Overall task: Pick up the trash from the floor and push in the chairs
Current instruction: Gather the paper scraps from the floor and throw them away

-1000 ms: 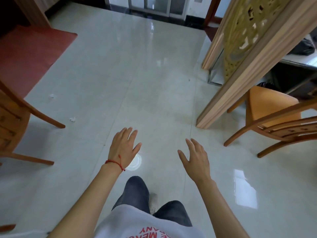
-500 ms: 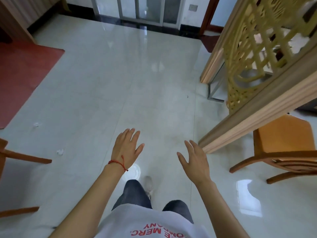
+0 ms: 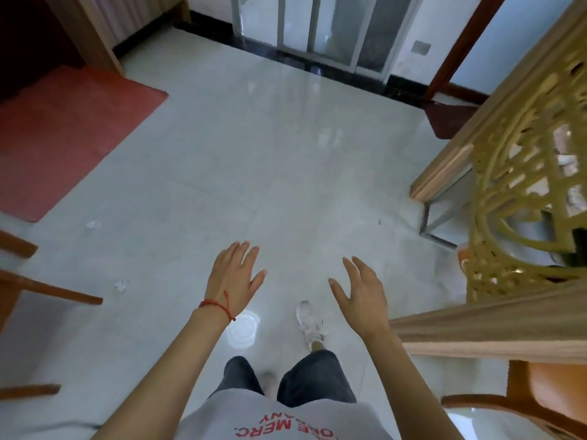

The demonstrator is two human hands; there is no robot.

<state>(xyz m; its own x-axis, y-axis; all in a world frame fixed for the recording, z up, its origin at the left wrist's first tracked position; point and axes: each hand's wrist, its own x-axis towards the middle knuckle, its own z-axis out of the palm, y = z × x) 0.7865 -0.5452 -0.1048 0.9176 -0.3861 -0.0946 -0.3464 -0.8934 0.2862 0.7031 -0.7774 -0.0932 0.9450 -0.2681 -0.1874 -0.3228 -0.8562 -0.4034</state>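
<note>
Trash: two small white crumpled scraps on the pale tiled floor, one (image 3: 121,285) just beside a chair leg (image 3: 50,291) at left, the other (image 3: 93,224) farther off near the red mat (image 3: 63,138). Judged very light, soft and crushable, probably paper; a fingertip pinch should lift either, though the glossy tile may let them skid. Chairs: wooden, stiff, likely heavier; best pushed at the backrest. Left hand (image 3: 235,276) and right hand (image 3: 362,295): fingers spread, holding nothing, well apart from both scraps.
</note>
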